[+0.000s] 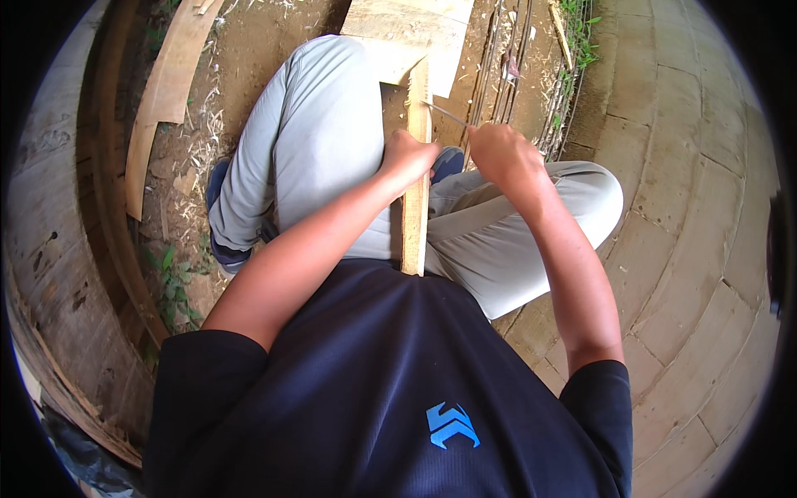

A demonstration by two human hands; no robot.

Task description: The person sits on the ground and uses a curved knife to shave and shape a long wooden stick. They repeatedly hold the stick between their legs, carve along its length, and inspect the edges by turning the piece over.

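A long, narrow strip of wood (414, 220) runs from my waist out between my legs, its far tip pointed and rough. My left hand (410, 158) is closed around its middle, beside my raised left knee. In my right fist (503, 153) is what looks like a knife (448, 114), with a thin, narrow blade; the fist hides its handle. The blade reaches left to the strip's right edge, beyond my left hand, and appears to touch it there.
A pale board (407, 33) lies past the strip's far end. Wood shavings (220, 124) litter the dirt at left, near a curved plank (170, 83). Thin rods (501, 66) lie at the far right, beside a brick-paved floor (672, 207). Weathered boards (50, 207) stand at far left.
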